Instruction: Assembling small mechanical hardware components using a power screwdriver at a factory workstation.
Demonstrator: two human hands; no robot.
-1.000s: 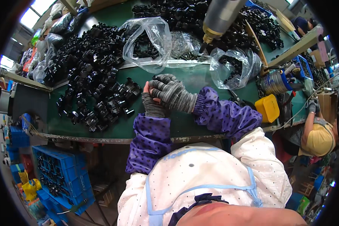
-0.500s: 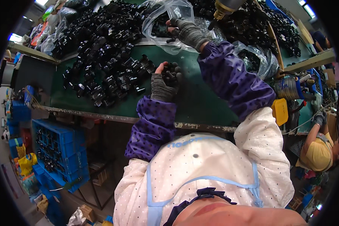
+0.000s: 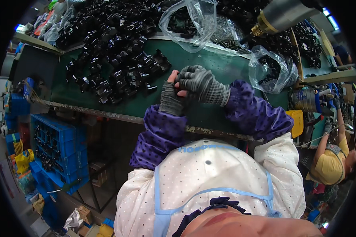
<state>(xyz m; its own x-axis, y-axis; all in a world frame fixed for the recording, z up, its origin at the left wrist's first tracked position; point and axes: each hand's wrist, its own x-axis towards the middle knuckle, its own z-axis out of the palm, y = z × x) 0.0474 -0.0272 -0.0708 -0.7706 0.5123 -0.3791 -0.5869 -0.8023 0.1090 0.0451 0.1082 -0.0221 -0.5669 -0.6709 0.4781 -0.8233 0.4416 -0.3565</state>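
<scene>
Over the green worktop (image 3: 213, 116), my two gloved hands meet near its front edge. My left hand (image 3: 171, 96) is curled with its thumb up; the small round black parts seen in its palm earlier are now covered. Above it my right hand (image 3: 203, 85) is bent over with its fingers closed against the left. What its fingertips pinch, if anything, is hidden. Left of my hands a loose heap of glossy black plastic clips (image 3: 118, 73) spreads over the worktop. Beyond my hands lies an opened clear plastic bag (image 3: 194, 44).
A power screwdriver (image 3: 279, 19) hangs at the upper right, its tip above the worktop. Another clear bag (image 3: 273, 77) with black parts sits to the right. Blue crates (image 3: 73, 154) stand at lower left. A co-worker in yellow (image 3: 330, 166) works at far right.
My right hand has come back from the clear bag to my left hand and now covers its palm. The view has shifted slightly, and the screwdriver appears larger and farther right.
</scene>
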